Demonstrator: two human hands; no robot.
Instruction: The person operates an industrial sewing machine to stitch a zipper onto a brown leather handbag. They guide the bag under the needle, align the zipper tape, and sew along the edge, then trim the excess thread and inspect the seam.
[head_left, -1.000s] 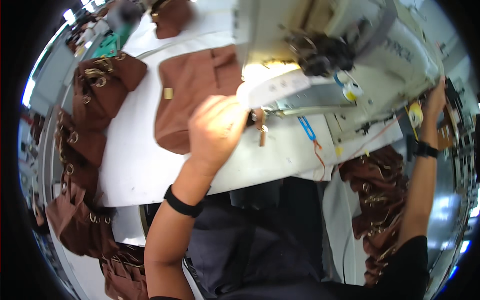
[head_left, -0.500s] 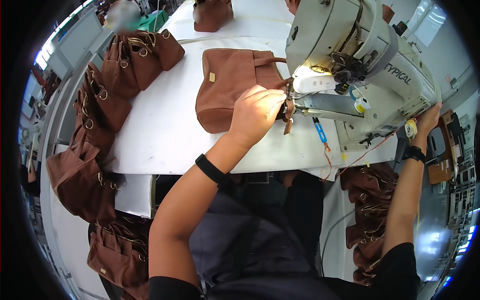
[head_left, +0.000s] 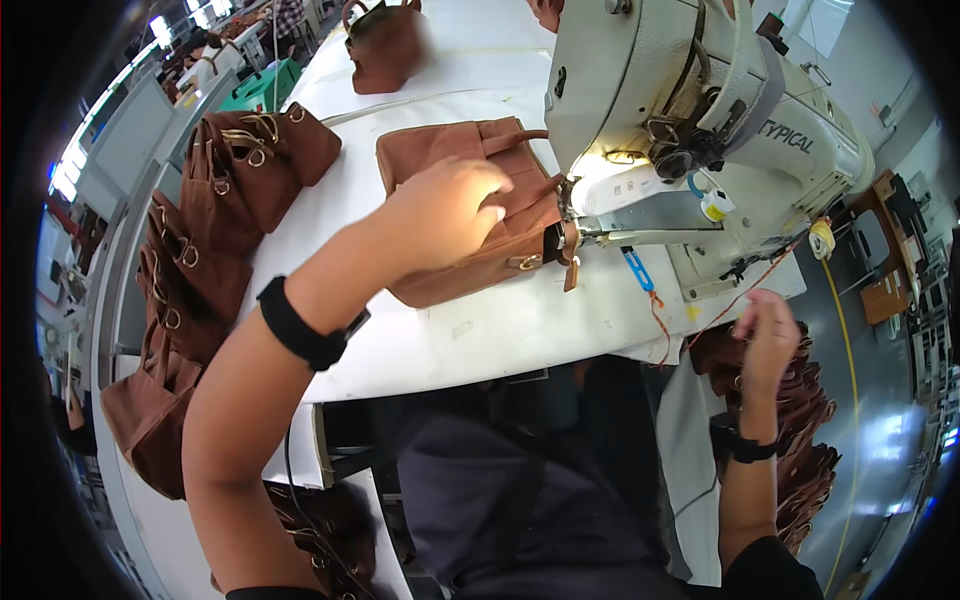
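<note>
A brown leather bag (head_left: 530, 200) with handles and gold rings lies on its side on the white tabletop, its right end at the needle area of a cream industrial sewing machine (head_left: 810, 170). My left hand (head_left: 450, 210) is over the bag's middle, fingers bent and apart, holding nothing; whether it touches the leather is unclear. My right hand (head_left: 770, 335) is in the air below the machine bed, near an orange cord, its fingers loosely curled and apart with nothing visible in them. A blue slotted tool (head_left: 638, 268) lies under the machine's arm.
Brown bags (head_left: 260, 175) line the table's left side; more are piled (head_left: 810, 420) at right below. Another bag (head_left: 380, 55) stands at the back. A green bin (head_left: 255, 90) and people (head_left: 285, 30) are at far upper left; an aisle with a yellow floor line runs at right.
My left hand has left the needle area, moving left across the bag. My right hand has let go of the machine's right end and moved down and toward me.
</note>
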